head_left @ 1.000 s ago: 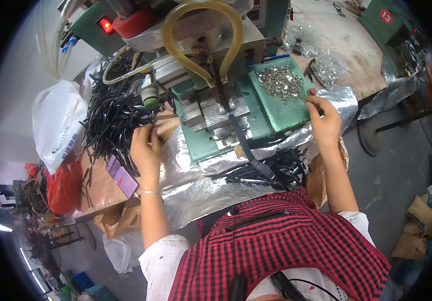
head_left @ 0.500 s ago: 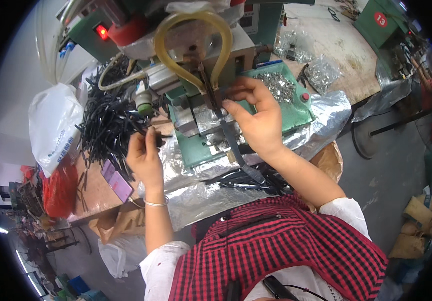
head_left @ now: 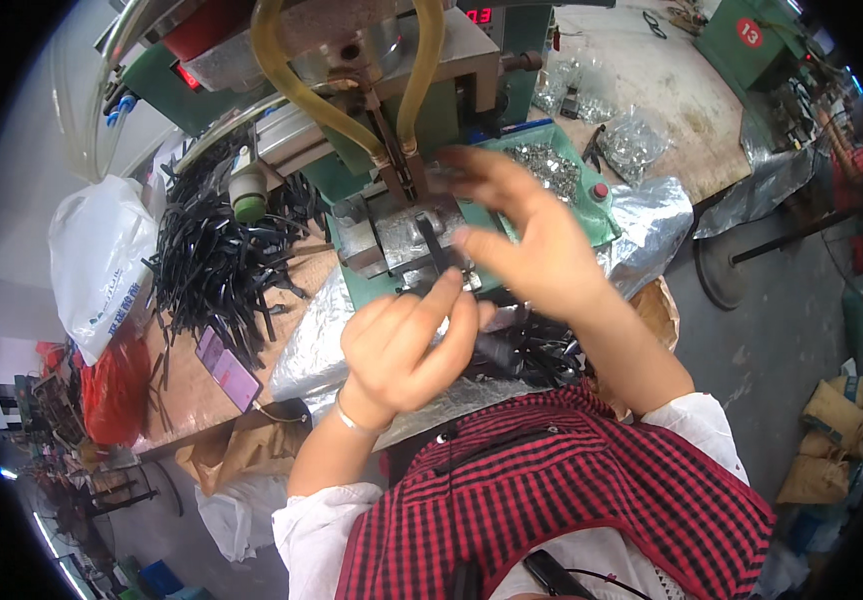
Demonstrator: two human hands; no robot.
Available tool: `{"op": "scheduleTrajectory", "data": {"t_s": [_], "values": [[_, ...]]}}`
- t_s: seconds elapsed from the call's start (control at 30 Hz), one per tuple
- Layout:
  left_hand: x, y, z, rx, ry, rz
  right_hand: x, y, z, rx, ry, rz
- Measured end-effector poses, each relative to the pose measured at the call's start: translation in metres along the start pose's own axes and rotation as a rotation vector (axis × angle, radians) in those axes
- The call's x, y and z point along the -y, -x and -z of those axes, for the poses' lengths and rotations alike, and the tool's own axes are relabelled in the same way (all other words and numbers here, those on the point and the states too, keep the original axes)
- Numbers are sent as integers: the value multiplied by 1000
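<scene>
My left hand (head_left: pixel 406 345) is at the front of the machine's metal fixture (head_left: pixel 416 235), its fingers closed around the near end of a short black strap (head_left: pixel 433 245). The strap's far end lies on the fixture below the metal press head (head_left: pixel 401 175). To the right, my right hand (head_left: pixel 546 240) is partly smeared by motion; its thumb and fingers are apart, with nothing visible between them. Behind and below my hands lie more black straps (head_left: pixel 541 355), partly hidden.
A heap of black straps (head_left: pixel 226 230) covers the bench at left, near a phone (head_left: pixel 228 370) and a white plastic bag (head_left: pixel 101 265). Small metal parts (head_left: pixel 548 168) fill a green tray (head_left: pixel 591 215) at right. Yellow hoses (head_left: pixel 291 85) hang over the press head.
My left hand has moved right from the strap heap to the fixture with a black strap. The dark strap that hung below the press head beside my right hand is gone from there.
</scene>
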State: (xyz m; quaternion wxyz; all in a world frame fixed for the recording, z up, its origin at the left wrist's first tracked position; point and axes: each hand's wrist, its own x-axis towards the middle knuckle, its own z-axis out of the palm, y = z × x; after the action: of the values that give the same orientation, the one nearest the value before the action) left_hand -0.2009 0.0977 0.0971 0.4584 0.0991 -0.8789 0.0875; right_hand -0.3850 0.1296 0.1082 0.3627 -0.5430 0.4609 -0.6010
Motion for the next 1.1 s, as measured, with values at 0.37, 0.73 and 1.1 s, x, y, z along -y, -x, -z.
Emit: {"op": "scheduleTrajectory", "data": {"t_s": [0.37,0.73,1.1], "values": [[13,11,-22,-39,43,-91,-90,40,95,-357,733,-258],[-22,43,42,177,64,196,-93,27,75,-328,1249,-158],[134,126,77,511,-850,594,-91,9,70,-499,769,-171]]}}
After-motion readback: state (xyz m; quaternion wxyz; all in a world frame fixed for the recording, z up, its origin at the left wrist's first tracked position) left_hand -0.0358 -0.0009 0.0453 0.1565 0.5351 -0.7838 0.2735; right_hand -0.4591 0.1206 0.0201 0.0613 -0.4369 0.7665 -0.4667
